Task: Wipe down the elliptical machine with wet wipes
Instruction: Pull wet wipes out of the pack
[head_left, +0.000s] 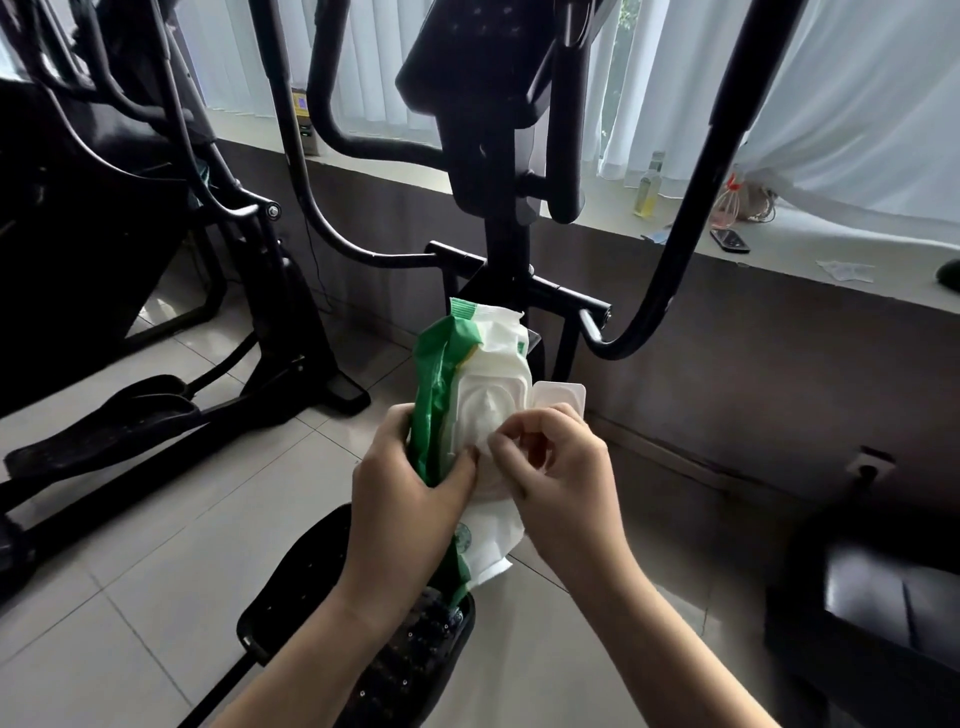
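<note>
A green and white pack of wet wipes (472, 364) is held upright in front of me, its white flip lid (558, 397) swung open to the right. My left hand (410, 499) grips the pack's lower left side. My right hand (561, 467) pinches at the white dispensing opening in the middle of the pack. The black elliptical machine (488, 171) stands right behind the pack, with its console overhead, curved handle bars on both sides and a pedal (363, 623) below my arms.
A second black elliptical (156, 322) stands at the left on the tiled floor. A windowsill (779, 254) runs behind, carrying a bottle (649, 187), a phone (730, 240) and small items. White blinds hang above. A dark seat-like object (872, 597) sits at the right.
</note>
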